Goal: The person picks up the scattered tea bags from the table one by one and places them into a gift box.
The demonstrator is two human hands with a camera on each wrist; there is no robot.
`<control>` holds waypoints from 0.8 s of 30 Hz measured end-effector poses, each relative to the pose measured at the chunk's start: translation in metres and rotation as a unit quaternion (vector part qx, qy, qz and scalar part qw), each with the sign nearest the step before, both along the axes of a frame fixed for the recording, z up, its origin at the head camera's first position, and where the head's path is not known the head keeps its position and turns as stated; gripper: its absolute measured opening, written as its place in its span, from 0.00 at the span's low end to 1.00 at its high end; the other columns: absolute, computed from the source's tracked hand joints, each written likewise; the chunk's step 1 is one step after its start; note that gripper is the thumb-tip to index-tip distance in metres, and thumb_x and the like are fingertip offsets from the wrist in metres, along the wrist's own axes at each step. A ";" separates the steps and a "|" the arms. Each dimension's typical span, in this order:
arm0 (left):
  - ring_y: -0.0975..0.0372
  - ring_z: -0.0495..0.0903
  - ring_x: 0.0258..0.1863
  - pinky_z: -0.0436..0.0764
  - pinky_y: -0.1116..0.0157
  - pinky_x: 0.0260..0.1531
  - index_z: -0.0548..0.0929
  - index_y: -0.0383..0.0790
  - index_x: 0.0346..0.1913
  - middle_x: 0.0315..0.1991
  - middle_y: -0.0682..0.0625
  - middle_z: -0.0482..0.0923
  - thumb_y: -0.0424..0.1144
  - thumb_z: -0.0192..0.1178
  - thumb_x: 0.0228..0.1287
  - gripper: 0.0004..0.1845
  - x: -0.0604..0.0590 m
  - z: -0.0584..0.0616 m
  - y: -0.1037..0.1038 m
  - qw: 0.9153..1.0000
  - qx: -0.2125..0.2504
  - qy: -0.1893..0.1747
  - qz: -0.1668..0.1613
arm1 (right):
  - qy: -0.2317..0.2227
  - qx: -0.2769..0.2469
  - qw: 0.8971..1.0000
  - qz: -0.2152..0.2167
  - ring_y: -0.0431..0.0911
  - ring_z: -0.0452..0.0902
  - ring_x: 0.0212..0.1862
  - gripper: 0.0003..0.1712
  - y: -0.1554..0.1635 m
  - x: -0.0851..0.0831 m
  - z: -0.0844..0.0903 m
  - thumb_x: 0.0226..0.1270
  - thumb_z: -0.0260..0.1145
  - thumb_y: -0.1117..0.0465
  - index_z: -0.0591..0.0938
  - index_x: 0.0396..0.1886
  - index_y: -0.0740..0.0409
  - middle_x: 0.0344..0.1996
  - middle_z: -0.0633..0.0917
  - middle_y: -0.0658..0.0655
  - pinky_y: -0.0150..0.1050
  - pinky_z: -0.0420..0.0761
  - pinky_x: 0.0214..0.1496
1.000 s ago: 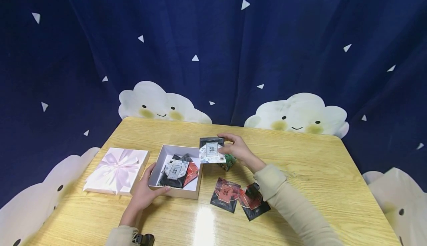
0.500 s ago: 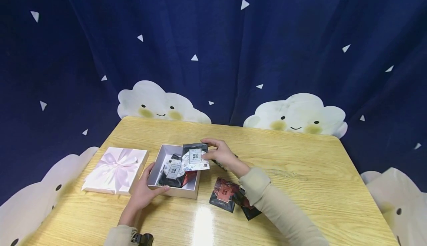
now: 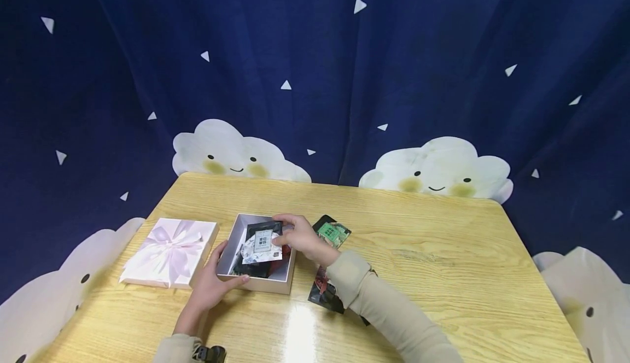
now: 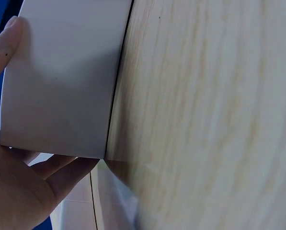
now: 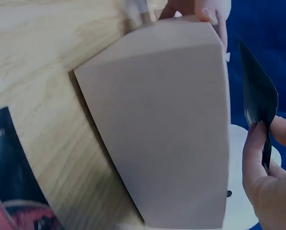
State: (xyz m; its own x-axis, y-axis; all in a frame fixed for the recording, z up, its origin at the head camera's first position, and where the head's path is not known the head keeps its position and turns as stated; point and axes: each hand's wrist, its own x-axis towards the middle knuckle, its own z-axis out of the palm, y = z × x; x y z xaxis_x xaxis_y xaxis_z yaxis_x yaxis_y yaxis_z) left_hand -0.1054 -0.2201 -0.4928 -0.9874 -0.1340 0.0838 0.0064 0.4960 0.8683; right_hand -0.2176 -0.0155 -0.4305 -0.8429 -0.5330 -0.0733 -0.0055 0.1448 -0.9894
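Note:
An open-topped pale box [image 3: 275, 286] sits on the table, with several sachets inside. My left hand [image 3: 210, 285] grips its near left corner, the thumb along the front wall and the fingers on the left side. My right hand [image 3: 306, 240] pinches a black-and-white sachet [image 3: 263, 244] by its right edge over the box. In the right wrist view this sachet [image 5: 260, 88] stands above the rim, between thumb and fingers. Sachets lower in the box are mostly covered by it. The left wrist view shows the box's plain wall [image 4: 66, 81] against my left hand [image 4: 23, 191].
Left of the box lies a white lid [image 3: 140, 269] with a pale pink bow [image 3: 174, 248]. A green-and-black sachet [image 3: 332, 233] lies behind my right forearm. Dark red sachets [image 3: 322, 297] are partly hidden under the right sleeve [image 3: 389, 303].
My right hand has carried the black-and-white sachet leftward from beside the box to over its opening. The green sachet now shows more, the red ones less. My left hand stays on the box.

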 end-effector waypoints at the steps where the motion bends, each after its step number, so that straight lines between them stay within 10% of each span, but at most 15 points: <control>1: 0.43 0.61 0.59 0.59 0.47 0.58 0.52 0.35 0.68 0.64 0.31 0.57 0.39 0.74 0.40 0.53 0.000 0.000 0.000 1.000 -0.001 0.000 0.000 | 0.000 0.003 1.000 -0.003 0.43 0.75 0.32 0.32 -0.003 -0.002 -0.005 0.46 0.67 0.77 0.73 0.56 0.68 0.46 0.76 0.63 0.32 0.77 0.32; 12: 0.41 0.60 0.60 0.59 0.45 0.58 0.52 0.36 0.68 0.64 0.30 0.56 0.40 0.74 0.41 0.52 -0.001 -0.002 0.000 1.000 -0.005 0.001 -0.003 | 0.011 0.065 0.998 0.020 0.52 0.77 0.43 0.42 -0.016 0.000 -0.013 0.42 0.71 0.76 0.68 0.62 0.63 0.50 0.75 0.64 0.34 0.78 0.41; 24: 0.39 0.58 0.61 0.58 0.44 0.59 0.53 0.35 0.67 0.63 0.29 0.57 0.39 0.73 0.42 0.51 0.000 0.000 0.000 1.000 -0.010 0.006 -0.001 | -0.042 -0.018 0.996 0.070 0.64 0.71 0.53 0.42 0.012 0.002 -0.003 0.47 0.66 0.79 0.62 0.65 0.68 0.59 0.65 0.72 0.38 0.80 0.43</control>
State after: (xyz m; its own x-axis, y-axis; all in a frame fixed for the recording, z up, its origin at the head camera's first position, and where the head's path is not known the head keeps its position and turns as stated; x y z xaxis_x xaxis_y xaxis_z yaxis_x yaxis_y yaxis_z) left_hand -0.1051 -0.2198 -0.4926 -0.9866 -0.1298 0.0988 0.0184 0.5130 0.8582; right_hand -0.2157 -0.0035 -0.4334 -0.7517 -0.6487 -0.1185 0.0598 0.1119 -0.9919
